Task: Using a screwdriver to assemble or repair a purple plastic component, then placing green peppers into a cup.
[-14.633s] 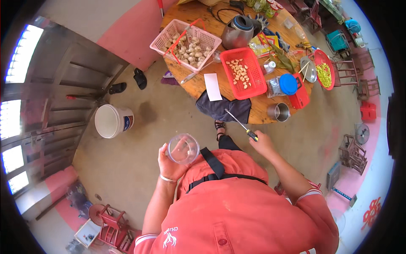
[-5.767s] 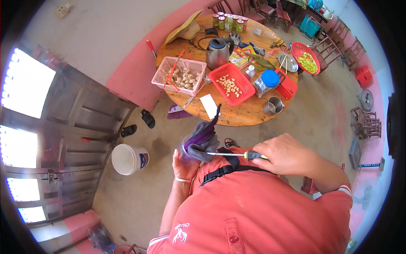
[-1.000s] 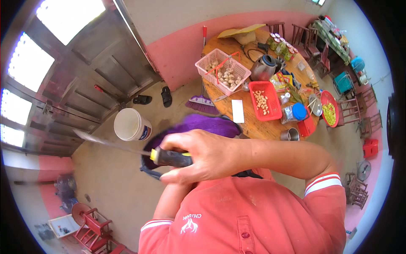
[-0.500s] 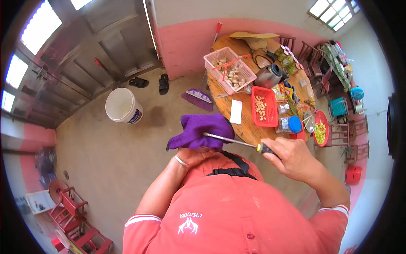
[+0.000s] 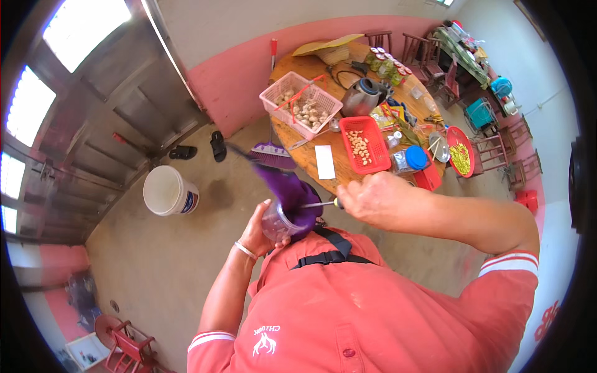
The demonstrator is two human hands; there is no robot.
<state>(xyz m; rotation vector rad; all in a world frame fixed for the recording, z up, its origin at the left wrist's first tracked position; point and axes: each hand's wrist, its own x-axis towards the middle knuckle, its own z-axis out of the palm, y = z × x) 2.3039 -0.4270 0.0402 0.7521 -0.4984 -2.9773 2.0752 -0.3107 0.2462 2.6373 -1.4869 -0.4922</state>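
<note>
My left hand (image 5: 254, 231) is wrapped around a clear jar (image 5: 274, 225) in front of my chest. A purple cloth (image 5: 290, 194) lies against the jar's mouth, partly blurred, with one end sticking up to the left. My right hand (image 5: 373, 200) grips the handle of a screwdriver (image 5: 321, 204), most of which the fingers cover. Its metal shaft points left, and its tip is hidden in the cloth. How far the cloth reaches into the jar I cannot tell.
Ahead to the right, a round wooden table (image 5: 298, 160) bears a pink basket (image 5: 273, 102) of garlic, a red basket (image 5: 373, 158) of peeled cloves, a kettle (image 5: 359, 99) and a blue-lidded jar (image 5: 410, 160). A white bucket (image 5: 168, 193) and a purple broom (image 5: 272, 153) are left.
The cloth has swung aside and lifted at one end, uncovering the jar in my left hand. My right hand has moved left with the screwdriver, whose tip has gone into the cloth.
</note>
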